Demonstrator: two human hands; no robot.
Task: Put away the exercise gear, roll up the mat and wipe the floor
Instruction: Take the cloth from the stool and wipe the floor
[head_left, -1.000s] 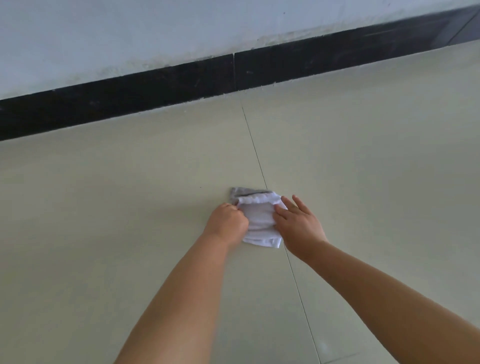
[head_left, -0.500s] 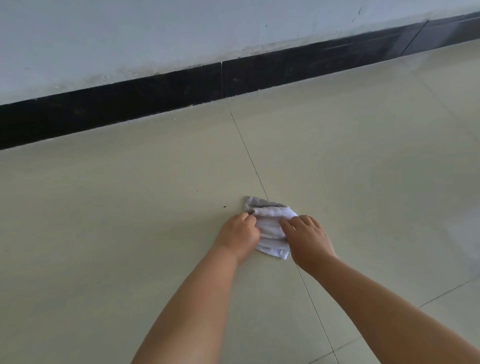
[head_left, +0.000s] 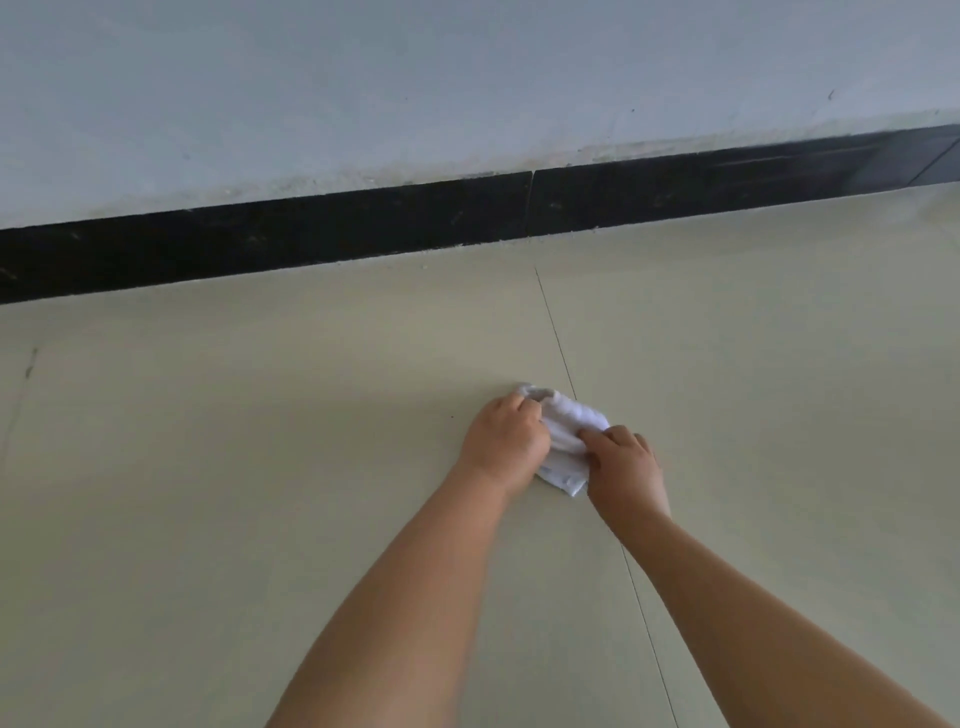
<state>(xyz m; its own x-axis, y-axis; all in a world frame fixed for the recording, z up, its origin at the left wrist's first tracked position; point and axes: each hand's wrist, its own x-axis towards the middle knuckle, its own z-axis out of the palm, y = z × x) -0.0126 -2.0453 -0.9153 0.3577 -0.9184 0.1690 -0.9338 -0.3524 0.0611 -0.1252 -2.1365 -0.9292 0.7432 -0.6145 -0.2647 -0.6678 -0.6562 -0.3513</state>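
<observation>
- Two hands, left hand (head_left: 506, 444) and right hand (head_left: 626, 467), press curled fingers onto a folded white cloth (head_left: 569, 441) between them.
- Cloth's long axis runs away from the hands, tilted left, on the floor (head_left: 260, 467).

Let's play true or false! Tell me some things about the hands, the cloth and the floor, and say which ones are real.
1. Both hands are on the white cloth. True: the left hand and right hand press it from either side.
2. The cloth lies on the floor. True.
3. The skirting board along the wall is white. False: it is black; the wall above it is pale.
4. The cloth is touching the skirting board. False: bare floor lies between them.
5. A rolled-up mat lies next to the hands. False: no mat is in view.
</observation>
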